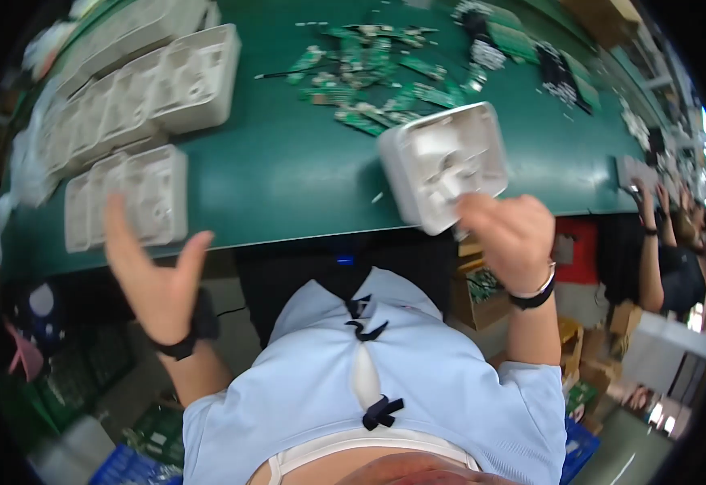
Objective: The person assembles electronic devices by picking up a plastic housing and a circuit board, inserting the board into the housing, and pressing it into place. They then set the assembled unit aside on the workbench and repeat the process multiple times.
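With the fingers of my right hand [512, 240] closed on its near edge, a white plastic housing [411, 182] is held tilted over the front part of the green table. Its open inside, with moulded ribs and posts, faces up toward me. My left hand [153, 271] is spread, thumb and fingers apart, with nothing in it. Just beyond its fingertips lies a short row of white housings [173, 194] near the table's front edge. Green circuit boards [361, 61] lie in a loose heap beyond the held housing.
Longer rows of white housings [199, 81] stand at the back left of the green table [288, 178]. Bundles of black wires with white connectors [482, 48] lie far right by stacked boards [513, 39]. Other people's hands [648, 198] work at the right. A cardboard box [482, 307] sits below the edge.
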### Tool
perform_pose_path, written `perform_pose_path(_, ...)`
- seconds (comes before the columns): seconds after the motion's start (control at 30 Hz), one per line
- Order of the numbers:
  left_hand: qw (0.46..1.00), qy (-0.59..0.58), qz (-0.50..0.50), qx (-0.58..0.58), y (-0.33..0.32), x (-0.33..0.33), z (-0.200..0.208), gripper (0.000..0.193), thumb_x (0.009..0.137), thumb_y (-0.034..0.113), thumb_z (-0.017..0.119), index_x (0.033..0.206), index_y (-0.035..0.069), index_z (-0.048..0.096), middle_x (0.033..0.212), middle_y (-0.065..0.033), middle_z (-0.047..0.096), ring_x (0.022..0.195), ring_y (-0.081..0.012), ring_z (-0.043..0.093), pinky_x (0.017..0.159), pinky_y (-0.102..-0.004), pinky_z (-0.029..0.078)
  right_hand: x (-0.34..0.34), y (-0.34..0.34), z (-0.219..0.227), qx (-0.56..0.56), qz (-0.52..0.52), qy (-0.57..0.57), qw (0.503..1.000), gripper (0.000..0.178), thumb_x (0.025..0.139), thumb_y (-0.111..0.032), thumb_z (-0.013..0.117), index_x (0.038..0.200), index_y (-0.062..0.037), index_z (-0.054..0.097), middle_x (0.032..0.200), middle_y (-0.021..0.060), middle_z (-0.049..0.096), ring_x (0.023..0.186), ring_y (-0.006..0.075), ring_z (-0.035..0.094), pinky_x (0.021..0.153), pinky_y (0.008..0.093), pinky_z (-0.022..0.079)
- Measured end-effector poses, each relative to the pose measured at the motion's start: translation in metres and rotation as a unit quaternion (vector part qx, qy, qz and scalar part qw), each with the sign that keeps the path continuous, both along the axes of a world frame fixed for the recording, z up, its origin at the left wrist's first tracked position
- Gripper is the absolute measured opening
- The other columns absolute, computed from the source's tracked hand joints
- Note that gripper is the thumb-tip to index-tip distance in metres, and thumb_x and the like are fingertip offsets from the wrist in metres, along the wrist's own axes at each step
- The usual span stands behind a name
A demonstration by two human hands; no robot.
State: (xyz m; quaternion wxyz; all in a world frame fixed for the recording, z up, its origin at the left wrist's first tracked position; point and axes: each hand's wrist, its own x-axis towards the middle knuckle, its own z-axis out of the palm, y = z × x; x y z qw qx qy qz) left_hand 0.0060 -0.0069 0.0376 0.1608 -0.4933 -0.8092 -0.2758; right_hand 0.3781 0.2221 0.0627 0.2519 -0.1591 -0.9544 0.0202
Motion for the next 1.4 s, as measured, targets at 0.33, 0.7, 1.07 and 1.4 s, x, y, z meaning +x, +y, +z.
perform_pose_path(0.33, 0.969, 0.043, 0.114, -0.214, 0.002, -0.041, -0.023, 0.097, 0.078, 0.047, 0.092, 0.156, 0.006, 0.051, 0.160, -0.0290, 0.049, 0.149, -0.0466, 0.045, 0.120, -0.0531, 0.039, 0.265, 0.132, -0.030, 0.044, -0.391, -0.114, 0.912, 0.017, 0.101, -0.011, 0.069, 0.116, -0.0106, 0.079, 0.118, 0.0088, 0.079, 0.101, 0.0329, 0.077, 0.083, 0.0393, 0.061)
perform_pose_path(0.7, 0.986, -0.044, 0.082, -0.140, -0.009, 0.000, -0.026, 0.085, 0.076, 0.040, 0.093, 0.144, 0.002, 0.060, 0.158, -0.0291, 0.051, 0.142, -0.0465, 0.052, 0.117, -0.0532, 0.041, 0.336, 0.205, -0.059, 0.084, -0.473, -0.141, 0.866, 0.020, 0.105, -0.017, 0.064, 0.119, -0.0149, 0.078, 0.125, 0.0069, 0.077, 0.109, 0.0376, 0.073, 0.086, 0.0432, 0.059)
perform_pose_path(1.07, 0.983, -0.018, -0.093, -0.158, 0.016, 0.100, 0.000, 0.086, 0.064, 0.041, 0.095, 0.137, 0.008, 0.064, 0.153, -0.0246, 0.054, 0.134, -0.0413, 0.055, 0.116, -0.0568, 0.032, -0.007, 0.101, -0.014, -0.321, -0.146, -0.003, 0.936, 0.029, 0.099, -0.015, 0.078, 0.125, -0.0027, 0.074, 0.076, 0.0020, 0.065, 0.067, 0.0084, 0.055, 0.063, 0.0275, 0.048)
perform_pose_path(1.4, 0.982, -0.011, -0.124, -0.144, 0.052, 0.104, -0.021, 0.087, 0.063, 0.044, 0.096, 0.136, 0.009, 0.062, 0.158, -0.0226, 0.049, 0.138, -0.0384, 0.053, 0.116, -0.0607, 0.028, -0.036, 0.122, -0.029, -0.423, -0.192, 0.030, 0.885, 0.030, 0.106, -0.028, 0.070, 0.119, -0.0012, 0.072, 0.082, 0.0024, 0.072, 0.066, 0.0060, 0.056, 0.059, 0.0235, 0.043)
